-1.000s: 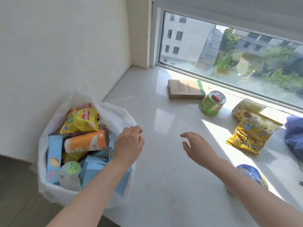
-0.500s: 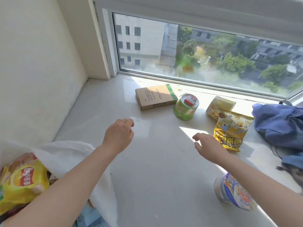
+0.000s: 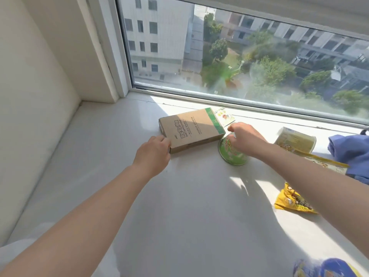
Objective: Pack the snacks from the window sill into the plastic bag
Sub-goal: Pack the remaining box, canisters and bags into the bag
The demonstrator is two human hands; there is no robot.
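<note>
The cardboard box (image 3: pixel 191 128) with a green band lies on the window sill (image 3: pixel 179 206), its dark print too small to read. The left hand (image 3: pixel 152 154) touches its near corner, fingers hidden, so I cannot tell its grip. Just right of the box, the right hand (image 3: pixel 245 138) curls over a green can (image 3: pixel 232 156), hiding its top; whether it clamps I cannot tell.

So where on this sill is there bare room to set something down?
The sill is bare between the forearms and left of the cardboard box toward the wall. Crowded on the right: green can, yellow packets, blue cloth.
</note>
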